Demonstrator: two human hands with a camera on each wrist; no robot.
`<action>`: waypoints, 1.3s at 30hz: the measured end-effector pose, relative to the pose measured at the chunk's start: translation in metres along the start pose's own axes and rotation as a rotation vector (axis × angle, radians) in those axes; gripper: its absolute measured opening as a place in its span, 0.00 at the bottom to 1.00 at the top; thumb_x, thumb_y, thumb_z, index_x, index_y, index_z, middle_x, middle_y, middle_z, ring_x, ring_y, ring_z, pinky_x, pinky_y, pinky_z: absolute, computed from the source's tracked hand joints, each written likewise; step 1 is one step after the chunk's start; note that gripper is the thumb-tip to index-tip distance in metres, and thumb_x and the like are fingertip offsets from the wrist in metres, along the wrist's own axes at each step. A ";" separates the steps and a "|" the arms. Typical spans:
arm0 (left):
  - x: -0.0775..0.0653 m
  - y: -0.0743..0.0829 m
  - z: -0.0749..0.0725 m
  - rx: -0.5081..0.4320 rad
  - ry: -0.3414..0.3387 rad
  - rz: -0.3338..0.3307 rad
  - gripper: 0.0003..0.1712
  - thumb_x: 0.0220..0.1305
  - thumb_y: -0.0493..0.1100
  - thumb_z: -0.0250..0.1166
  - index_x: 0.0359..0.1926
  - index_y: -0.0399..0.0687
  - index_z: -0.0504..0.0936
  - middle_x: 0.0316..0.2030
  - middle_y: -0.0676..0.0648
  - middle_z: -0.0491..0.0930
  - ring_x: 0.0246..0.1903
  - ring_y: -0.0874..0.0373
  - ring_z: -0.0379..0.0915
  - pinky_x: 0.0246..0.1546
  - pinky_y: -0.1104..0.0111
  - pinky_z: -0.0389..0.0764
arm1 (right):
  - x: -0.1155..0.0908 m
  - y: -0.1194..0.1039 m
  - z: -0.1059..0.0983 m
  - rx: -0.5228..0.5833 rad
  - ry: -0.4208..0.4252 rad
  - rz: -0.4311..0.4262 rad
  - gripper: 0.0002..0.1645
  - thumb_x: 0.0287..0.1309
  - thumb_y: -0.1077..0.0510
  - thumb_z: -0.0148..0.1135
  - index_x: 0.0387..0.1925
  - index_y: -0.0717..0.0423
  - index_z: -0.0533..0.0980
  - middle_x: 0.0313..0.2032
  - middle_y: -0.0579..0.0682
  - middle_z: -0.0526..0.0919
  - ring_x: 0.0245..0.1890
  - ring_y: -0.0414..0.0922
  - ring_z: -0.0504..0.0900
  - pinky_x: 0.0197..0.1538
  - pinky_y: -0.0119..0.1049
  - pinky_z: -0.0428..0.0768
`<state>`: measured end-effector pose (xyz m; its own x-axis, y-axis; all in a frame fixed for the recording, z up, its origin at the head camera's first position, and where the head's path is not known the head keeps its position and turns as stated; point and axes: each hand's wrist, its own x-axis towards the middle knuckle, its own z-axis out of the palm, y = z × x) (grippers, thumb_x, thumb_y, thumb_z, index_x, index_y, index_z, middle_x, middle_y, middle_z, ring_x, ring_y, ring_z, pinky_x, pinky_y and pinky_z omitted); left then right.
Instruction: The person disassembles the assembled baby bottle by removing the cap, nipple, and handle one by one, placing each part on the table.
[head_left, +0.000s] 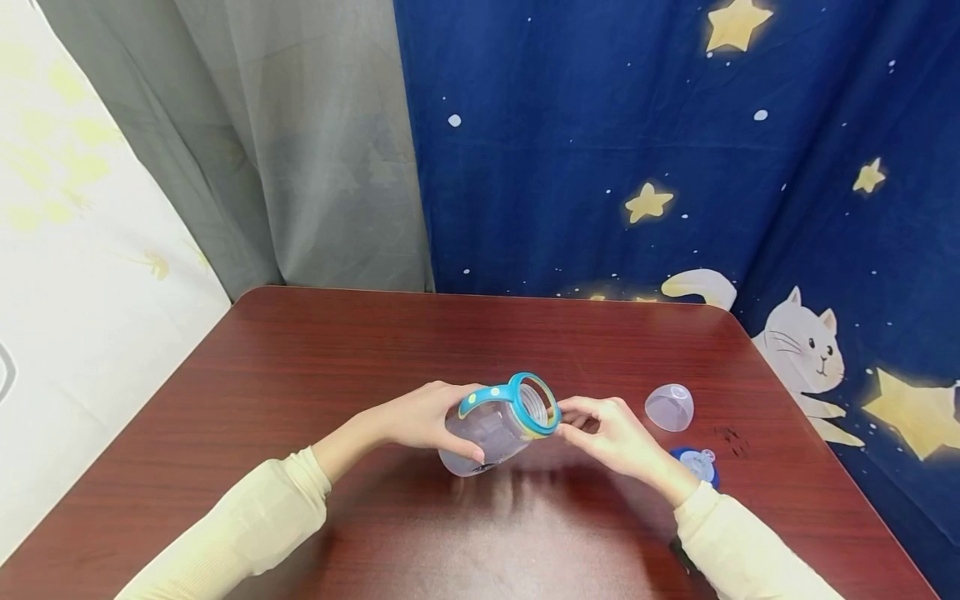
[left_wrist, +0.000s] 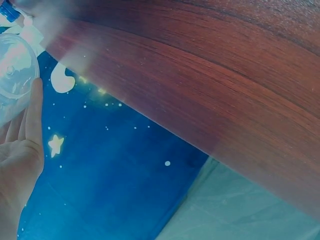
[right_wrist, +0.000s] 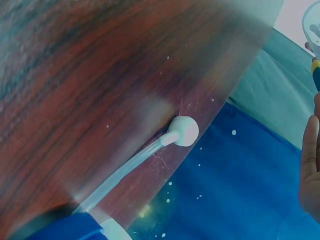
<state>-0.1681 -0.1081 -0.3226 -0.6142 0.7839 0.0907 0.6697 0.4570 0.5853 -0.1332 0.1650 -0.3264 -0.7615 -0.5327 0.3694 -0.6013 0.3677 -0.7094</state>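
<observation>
A clear baby bottle [head_left: 483,437] lies tilted over the table, its threaded mouth facing right. My left hand [head_left: 427,417] grips the bottle's body, thumb across the front. In the left wrist view, that hand [left_wrist: 22,150] lies along the clear bottle wall [left_wrist: 17,70]. Round the bottle's neck sits a blue and yellow handle ring [head_left: 555,417], with one dotted grip arching back over the body. My right hand [head_left: 611,433] pinches the ring's right edge with thumb and fingertips. Only part of the right hand [right_wrist: 310,160] shows in the right wrist view.
A clear dome cover [head_left: 670,407] stands right of my right hand. Nearer, beside the right wrist, is a blue lid [head_left: 697,465]; its straw [right_wrist: 125,170] ends in a white ball [right_wrist: 184,131]. Partly under the right sleeve is a dark object [head_left: 681,554]. Curtains hang behind the brown table [head_left: 337,350].
</observation>
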 end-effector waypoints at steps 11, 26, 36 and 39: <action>-0.003 -0.002 0.001 -0.030 -0.012 -0.037 0.38 0.43 0.64 0.65 0.55 0.58 0.67 0.39 0.63 0.73 0.36 0.68 0.70 0.35 0.72 0.72 | 0.002 -0.003 -0.007 -0.024 0.023 -0.005 0.13 0.44 0.69 0.64 0.36 0.60 0.77 0.25 0.47 0.81 0.24 0.41 0.79 0.27 0.34 0.76; -0.004 -0.003 0.004 0.013 -0.029 -0.035 0.40 0.43 0.66 0.63 0.56 0.55 0.67 0.42 0.62 0.73 0.39 0.69 0.69 0.38 0.72 0.71 | 0.005 -0.008 -0.016 -0.076 0.082 -0.071 0.13 0.43 0.69 0.65 0.35 0.60 0.77 0.23 0.47 0.80 0.24 0.40 0.78 0.25 0.34 0.76; -0.005 -0.003 0.006 0.026 -0.039 -0.060 0.44 0.42 0.67 0.64 0.58 0.52 0.66 0.40 0.60 0.73 0.37 0.68 0.69 0.36 0.72 0.71 | 0.007 -0.010 -0.024 -0.090 0.111 -0.072 0.13 0.42 0.70 0.65 0.35 0.60 0.77 0.24 0.47 0.80 0.24 0.40 0.78 0.26 0.33 0.75; -0.005 -0.003 0.008 0.027 -0.043 -0.070 0.44 0.42 0.67 0.64 0.58 0.51 0.66 0.40 0.60 0.73 0.37 0.68 0.69 0.36 0.72 0.71 | 0.008 -0.011 -0.026 -0.106 0.118 -0.075 0.14 0.42 0.70 0.65 0.35 0.60 0.77 0.24 0.47 0.80 0.24 0.39 0.78 0.25 0.33 0.75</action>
<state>-0.1639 -0.1101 -0.3312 -0.6414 0.7670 0.0151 0.6372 0.5217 0.5674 -0.1384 0.1766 -0.3000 -0.7327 -0.4711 0.4912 -0.6751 0.4114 -0.6124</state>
